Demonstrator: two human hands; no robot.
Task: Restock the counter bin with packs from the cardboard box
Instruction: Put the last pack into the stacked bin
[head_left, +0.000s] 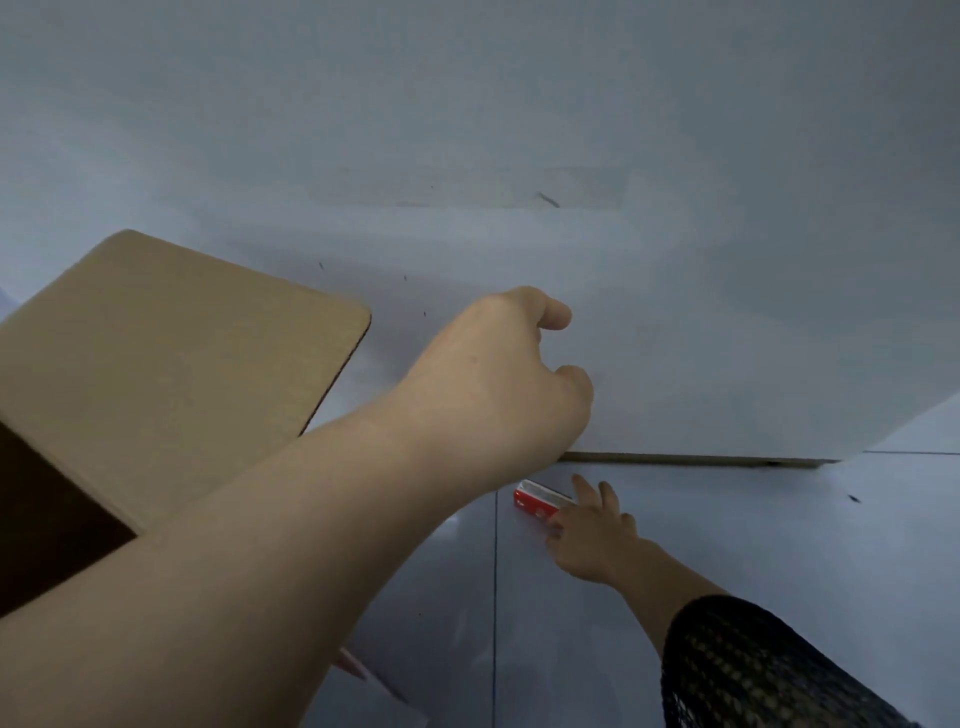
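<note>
The pack (540, 500) lies on the floor tiles (727, 545), at the foot of a white panel (701, 338); the right hand (592, 535) pinches its end, fingers spread; the left hand (509, 374) is curled against the panel, nothing visible in it; the box (171, 353) stands at left.

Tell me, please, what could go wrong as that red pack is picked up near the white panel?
The right hand touches only one end of the red pack, so it might slip or pivot on the smooth tiles. The pack lies close to the dark gap under the white panel; a nudge could push it underneath. The left hand rests against that panel beside the cardboard box flap, so the forearm might knock the flap.
</note>
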